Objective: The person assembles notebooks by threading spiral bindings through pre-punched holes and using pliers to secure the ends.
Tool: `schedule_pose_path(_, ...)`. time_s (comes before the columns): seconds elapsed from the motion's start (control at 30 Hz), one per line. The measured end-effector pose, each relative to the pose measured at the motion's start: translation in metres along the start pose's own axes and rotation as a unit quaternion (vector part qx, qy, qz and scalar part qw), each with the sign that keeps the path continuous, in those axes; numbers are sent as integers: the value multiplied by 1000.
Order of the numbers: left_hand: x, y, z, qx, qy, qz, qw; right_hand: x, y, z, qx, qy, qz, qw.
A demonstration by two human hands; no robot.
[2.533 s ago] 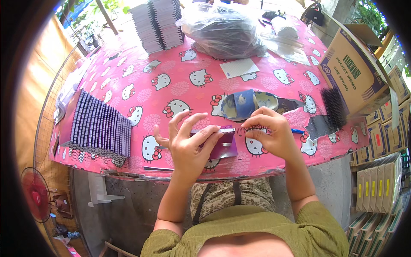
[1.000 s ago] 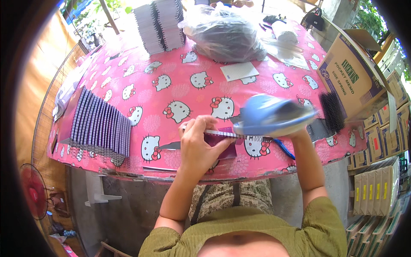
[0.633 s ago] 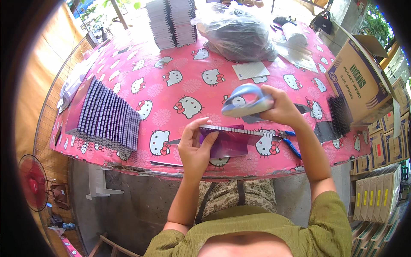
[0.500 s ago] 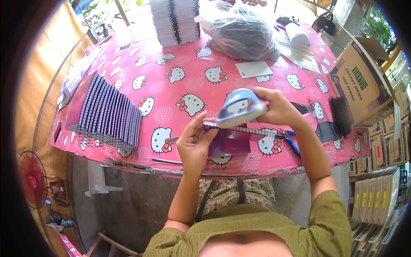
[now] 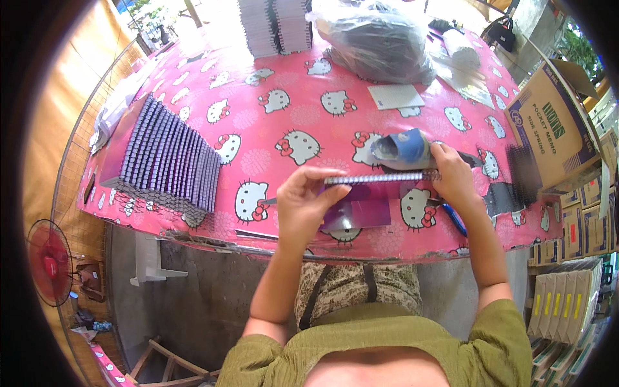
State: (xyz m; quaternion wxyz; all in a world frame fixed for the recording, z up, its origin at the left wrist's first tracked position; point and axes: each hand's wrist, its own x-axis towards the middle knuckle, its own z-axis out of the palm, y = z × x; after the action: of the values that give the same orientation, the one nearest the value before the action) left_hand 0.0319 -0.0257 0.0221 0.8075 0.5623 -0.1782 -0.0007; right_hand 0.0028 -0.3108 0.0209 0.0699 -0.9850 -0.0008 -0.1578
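My left hand [image 5: 303,200] pinches the left end of a small notebook [image 5: 380,178], thumb in front and fingers behind, its edge with the spiral wire facing up. At the other end, the fingers of my right hand [image 5: 454,175] are closed on the dark tail of the wire coil. Just beyond the notebook lies a blue and grey slipper-like thing [image 5: 406,149] with a wide band. A purple cover [image 5: 358,216] rests on the table below my hands. Blue-handled pliers [image 5: 454,219] lie by my right wrist, partly hidden by it.
A stack of spiral notebooks [image 5: 171,158] stands at the left. Tall stacks of notebooks [image 5: 277,29] and a plastic bag of dark material [image 5: 380,45] are at the back. A white sheet [image 5: 395,97] lies before the bag. Black coils [image 5: 522,171] and a carton [image 5: 551,122] sit right.
My right hand has put the slipper-like thing down behind the notebook and moved to the right end of the coil. My left hand still holds the notebook. The view has shifted slightly.
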Motion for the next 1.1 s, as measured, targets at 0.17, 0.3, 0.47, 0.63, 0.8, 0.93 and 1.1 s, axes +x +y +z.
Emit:
schedule_pose_path(0.17, 2, 53, 11, 218, -21, 250, 943, -51, 1, -32, 48, -4, -2, 999)
schedule_pose_path(0.3, -32, 35, 11, 322, -57, 306, 894, -107, 22, -9, 0, -28, 5, 1000)
schedule_pose_path(0.47, -51, -9, 12, 347, -35, 261, 900, -112, -6, -16, 155, -5, 68, 985)
schedule_pose_path(0.63, -50, -4, 16, 329, -16, 245, 912, -90, -85, -43, 320, 22, -81, 944)
schedule_pose_path(0.8, -49, -1, 16, 322, -8, 260, 910, -78, -103, -39, 319, 30, -102, 942)
schedule_pose_path(0.93, -49, -4, 12, 297, -9, 297, 908, -68, -86, -27, 708, -346, 133, 601)
schedule_pose_path(1.1, -40, 5, -6, 307, -5, 316, 898, -67, -101, -38, 647, -314, 126, 684)
